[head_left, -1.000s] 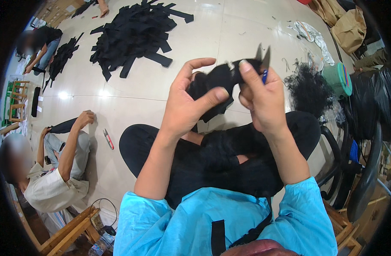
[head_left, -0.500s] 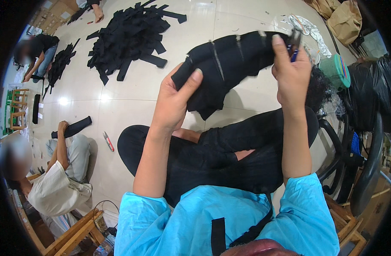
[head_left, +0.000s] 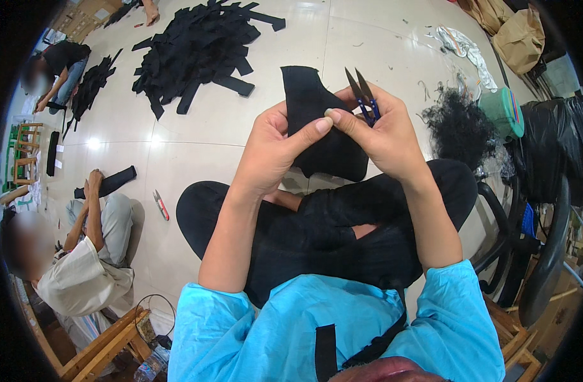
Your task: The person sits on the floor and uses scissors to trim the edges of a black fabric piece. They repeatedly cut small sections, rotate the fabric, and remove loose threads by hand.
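Observation:
A piece of black fabric (head_left: 323,153) is stretched between my two hands above my crossed legs. My left hand (head_left: 275,146) grips its left side, thumb lying across the front. My right hand (head_left: 383,137) pinches the fabric with its thumb, close to the tip of my left thumb, and also holds small thread snips (head_left: 366,99) with blue handles, their dark blades pointing up. The fingers behind the fabric are partly hidden.
A black strip pile (head_left: 196,54) lies ahead; red-handled snips (head_left: 161,205) lie left. A co-worker (head_left: 81,274) handles black strips at left; others sit farther back. Right: tangled black threads (head_left: 457,130), green tub (head_left: 501,113), paper bags (head_left: 517,41), black chair (head_left: 540,254).
The fabric was spread out toward the upper right half a second ago; now it hangs more upright. My right hand has come down and leftward with the snips, bringing my thumbs together.

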`<state>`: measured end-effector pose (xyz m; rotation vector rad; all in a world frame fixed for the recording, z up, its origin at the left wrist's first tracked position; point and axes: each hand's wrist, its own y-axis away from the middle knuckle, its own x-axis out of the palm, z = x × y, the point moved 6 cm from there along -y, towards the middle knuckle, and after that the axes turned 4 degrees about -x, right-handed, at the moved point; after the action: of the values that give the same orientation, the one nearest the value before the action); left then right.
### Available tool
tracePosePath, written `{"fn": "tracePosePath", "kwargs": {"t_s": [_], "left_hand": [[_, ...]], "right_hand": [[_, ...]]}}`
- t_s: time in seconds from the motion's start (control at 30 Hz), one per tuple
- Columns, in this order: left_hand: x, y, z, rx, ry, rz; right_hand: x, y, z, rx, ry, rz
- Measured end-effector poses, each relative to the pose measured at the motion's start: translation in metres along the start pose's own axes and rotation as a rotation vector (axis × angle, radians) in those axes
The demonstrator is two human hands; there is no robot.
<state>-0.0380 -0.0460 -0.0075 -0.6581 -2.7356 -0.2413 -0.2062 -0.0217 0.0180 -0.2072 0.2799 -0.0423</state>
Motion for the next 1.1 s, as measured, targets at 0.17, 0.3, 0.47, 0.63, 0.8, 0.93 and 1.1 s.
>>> {"fn": "tracePosePath", "kwargs": {"t_s": [0.17,0.3,0.47,0.63,0.8,0.93,1.1], "left_hand": [[-0.015,-0.006,0.009,0.003,0.197,-0.134],[-0.014,-0.010,0.014,0.027,0.282,-0.154],[-0.010,-0.006,0.017,0.010,0.319,-0.158],[-0.021,-0.008,0.013,0.033,0.373,-0.215],[-0.012,-0.002,-0.005,0.011,0.170,-0.070],[-0.003,0.004,-0.010,0.079,0.117,-0.037],[0.004,-0.003,0.014,0.008,-0.174,0.042]], "right_hand": [[-0.001,0.006,0.007,0.066,-0.188,-0.097],[0.025,0.019,0.002,0.402,-0.559,0.122],[0.050,0.027,-0.008,0.516,-0.648,0.202],[0.044,0.024,-0.008,0.311,-0.644,0.107],[0.021,0.002,0.007,-0.171,-0.189,-0.019],[0.014,0.002,-0.004,0.003,-0.117,0.080],[-0.013,-0.017,0.027,0.001,-0.247,-0.106]]}}
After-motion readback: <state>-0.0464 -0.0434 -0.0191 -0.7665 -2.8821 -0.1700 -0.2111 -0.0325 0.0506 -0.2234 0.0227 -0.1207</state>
